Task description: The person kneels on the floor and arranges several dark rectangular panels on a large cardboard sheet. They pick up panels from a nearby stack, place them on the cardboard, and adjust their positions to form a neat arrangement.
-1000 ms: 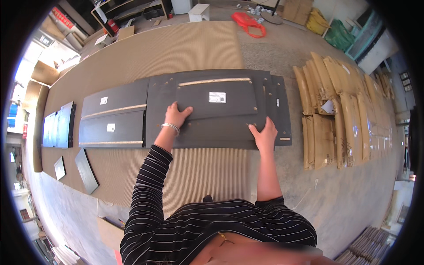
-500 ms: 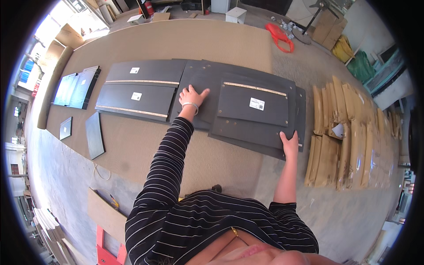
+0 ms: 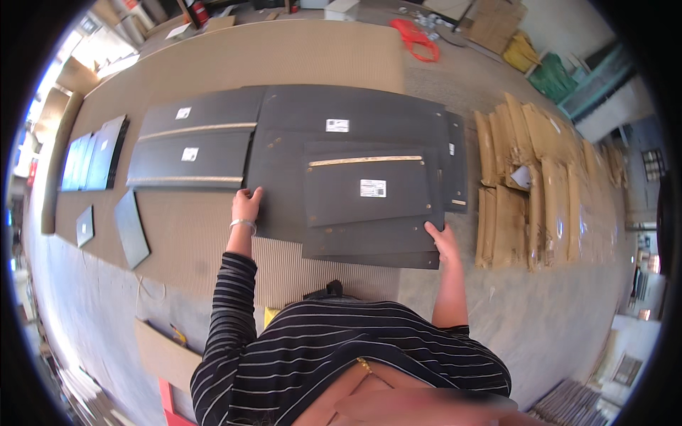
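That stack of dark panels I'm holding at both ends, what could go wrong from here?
The stack of dark panels is uneven, with smaller boards on top, so they may slide off if it tilts. The left hand and right hand grip only the near edges, so fingers could get pinched. The cardboard bundles lie close on the right and could snag it.

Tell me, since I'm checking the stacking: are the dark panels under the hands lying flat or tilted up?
Flat. The dark panels lie stacked on the cardboard sheet, left hand and right hand at their near edges.
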A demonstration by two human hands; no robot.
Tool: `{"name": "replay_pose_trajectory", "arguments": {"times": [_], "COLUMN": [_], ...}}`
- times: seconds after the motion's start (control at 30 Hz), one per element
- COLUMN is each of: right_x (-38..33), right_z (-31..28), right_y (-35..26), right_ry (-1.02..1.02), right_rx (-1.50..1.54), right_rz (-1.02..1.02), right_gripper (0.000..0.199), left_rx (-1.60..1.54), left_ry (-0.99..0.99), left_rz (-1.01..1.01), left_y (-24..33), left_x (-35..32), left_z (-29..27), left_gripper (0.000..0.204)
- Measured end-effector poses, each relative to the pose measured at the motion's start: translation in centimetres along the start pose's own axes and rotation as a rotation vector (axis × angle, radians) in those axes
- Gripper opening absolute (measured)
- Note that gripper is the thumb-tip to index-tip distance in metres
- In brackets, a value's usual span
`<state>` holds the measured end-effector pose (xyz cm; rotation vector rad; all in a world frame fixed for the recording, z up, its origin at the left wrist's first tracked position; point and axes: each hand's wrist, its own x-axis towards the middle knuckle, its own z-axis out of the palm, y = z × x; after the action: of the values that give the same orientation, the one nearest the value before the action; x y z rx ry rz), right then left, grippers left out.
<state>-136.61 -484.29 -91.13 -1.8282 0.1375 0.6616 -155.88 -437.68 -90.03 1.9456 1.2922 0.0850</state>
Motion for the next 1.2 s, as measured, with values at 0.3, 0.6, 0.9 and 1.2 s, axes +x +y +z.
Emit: {"name": "replay_pose_trajectory", "arguments": {"times": [0.3,0.6,0.9,1.2], "right_x": [-1.7,-6.4,-6.0,-3.2], "right_z": [1.3,9.4,30.6,44.9], "right_y": [-0.3,-1.6,-11.3,-17.7], "right_ry": [-0.027,-0.103,-0.077,-0.099], "right_rx": [0.049,0.103,0.079,0.027], "right_rz": [-0.143,-0.158,-0.237,-0.166], "right_gripper": [0.058,0.057,0.056,0.058], "left_rx": [-0.037,-0.07,0.092,0.176], "left_ry": [0.014,0.041,0.117,0.21], "left_rz": [-0.15,-0.186,-0.107,-0.087], "left_y": [-1.4,-5.3,-10.1,-12.4], "left_x": [-2.3,-0.9,13.8,26.0], "left_z": [-0.9,-11.0,-26.7,-34.7], "left_gripper": [0.064,0.065,0.064,0.056]}}
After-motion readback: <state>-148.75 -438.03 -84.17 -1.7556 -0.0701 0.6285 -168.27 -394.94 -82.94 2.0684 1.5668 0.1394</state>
